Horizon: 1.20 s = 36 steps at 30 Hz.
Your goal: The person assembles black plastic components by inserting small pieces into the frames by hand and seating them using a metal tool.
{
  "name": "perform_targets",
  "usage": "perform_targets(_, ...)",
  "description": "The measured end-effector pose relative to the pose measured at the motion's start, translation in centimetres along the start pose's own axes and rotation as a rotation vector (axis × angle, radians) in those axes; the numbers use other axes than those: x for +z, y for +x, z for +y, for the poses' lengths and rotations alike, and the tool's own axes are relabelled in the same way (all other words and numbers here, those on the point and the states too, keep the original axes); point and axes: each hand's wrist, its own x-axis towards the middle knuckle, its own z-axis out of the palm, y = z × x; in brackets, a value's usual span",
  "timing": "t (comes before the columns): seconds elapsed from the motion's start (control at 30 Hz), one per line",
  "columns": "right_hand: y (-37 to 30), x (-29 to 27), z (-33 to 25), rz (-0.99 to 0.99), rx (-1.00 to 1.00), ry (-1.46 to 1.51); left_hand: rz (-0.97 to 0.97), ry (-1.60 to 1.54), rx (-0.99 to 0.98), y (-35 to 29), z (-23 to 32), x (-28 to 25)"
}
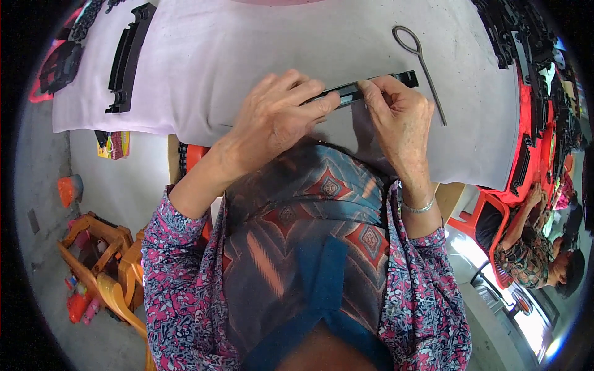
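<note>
Both of my hands are on a long, narrow black plastic part [405,78] above the near edge of the cloth-covered table [247,43]. My left hand [281,114] grips its left end between thumb and fingers, which cover much of that end. Bent over its right half, my right hand [396,111] pinches it with thumb and fingertips; its right tip sticks out past the knuckles. Between the hands a pale, shiny strip shows along the part. To the right of my right hand lies a metal rod with a looped end [422,59], touching neither hand.
Two long black plastic parts [129,59] lie at the table's left. Many black parts [516,43] are heaped at the right on red cloth [526,111]. Another person [535,247] sits at the right by a red plastic chair [489,222]. A wooden chair [102,247] stands lower left.
</note>
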Motion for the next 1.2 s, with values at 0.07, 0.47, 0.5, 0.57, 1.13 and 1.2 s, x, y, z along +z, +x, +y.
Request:
perform_targets(0.07,0.0,0.0,0.0,0.012,-0.012,0.001,-0.003,0.002,0.0,0.0,0.0,0.1)
perform_targets(0.47,-0.7,-0.4,0.0,-0.02,-0.061,0.04,0.076,0.036,-0.009,-0.1,0.3,0.8)
perform_targets(0.5,-0.7,-0.6,-0.2,-0.056,-0.045,0.016,0.077,0.035,-0.01,-0.1,0.4,0.8)
perform_targets(0.57,-1.0,-0.7,-0.3,-0.095,-0.031,-0.009,0.074,0.064,-0.033,0.0,0.5,0.8)
perform_targets(1.13,0.5,-0.2,1.8,-0.04,-0.718,-0.224,0.125,-0.067,-0.022,-0.3,-0.3,0.9)
perform_targets(1.2,0.5,-0.3,1.8,-0.041,-0.718,-0.227,0.122,-0.082,-0.02,-0.4,-0.4,1.0)
